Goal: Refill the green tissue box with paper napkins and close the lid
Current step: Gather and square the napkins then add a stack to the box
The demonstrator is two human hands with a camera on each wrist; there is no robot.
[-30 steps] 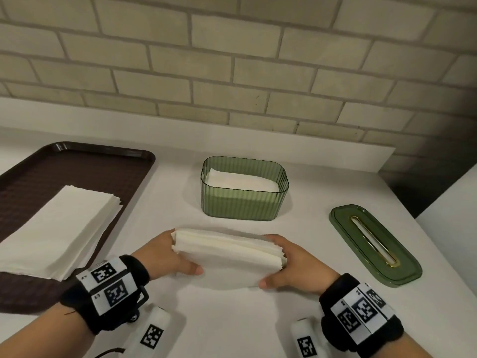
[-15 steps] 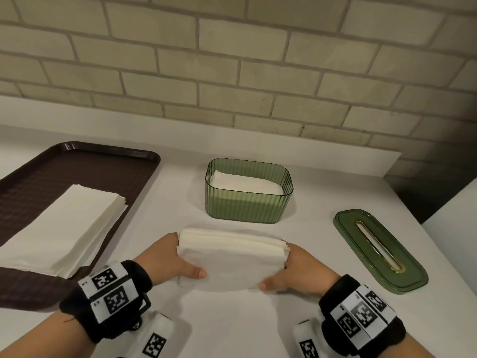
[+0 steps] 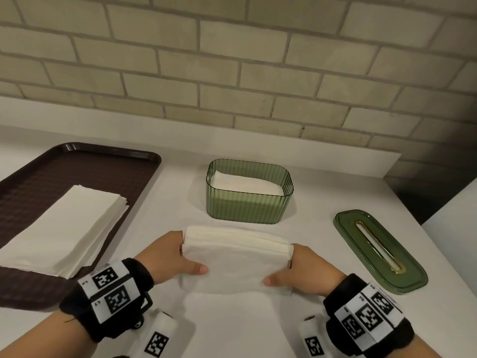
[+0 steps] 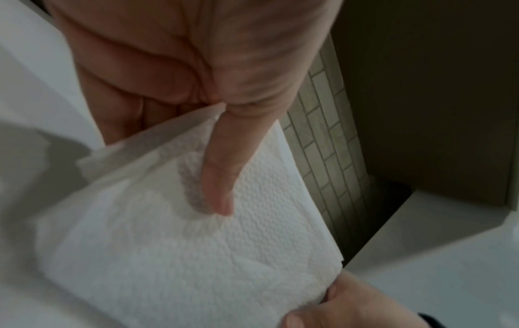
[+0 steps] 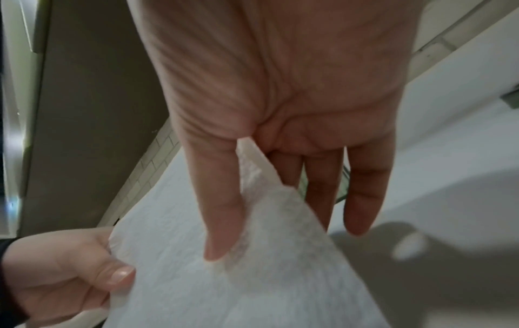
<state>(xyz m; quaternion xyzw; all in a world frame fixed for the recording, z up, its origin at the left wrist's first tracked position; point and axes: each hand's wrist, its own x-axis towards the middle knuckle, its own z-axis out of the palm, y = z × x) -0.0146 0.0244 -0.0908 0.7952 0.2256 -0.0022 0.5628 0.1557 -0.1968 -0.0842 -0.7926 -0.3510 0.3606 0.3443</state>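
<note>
Both hands hold a stack of white paper napkins (image 3: 236, 257) just above the white counter, in front of the green tissue box (image 3: 249, 204). My left hand (image 3: 169, 257) pinches the stack's left end, thumb (image 4: 216, 177) on top and fingers under it. My right hand (image 3: 300, 271) pinches the right end the same way, thumb (image 5: 222, 210) on the napkins (image 5: 252, 277). The ribbed box stands open with white napkins inside. Its green lid (image 3: 379, 250), with a gold-rimmed slot, lies flat on the counter to the right.
A dark brown tray (image 3: 74, 164) at the left carries another pile of white napkins (image 3: 64, 228). A brick wall (image 3: 232, 60) runs behind the counter. The counter's right edge (image 3: 413, 220) drops into a dark gap beside a white surface.
The napkin stack in both hands has moved slightly away from me, toward the green box. The grip on each end is unchanged.
</note>
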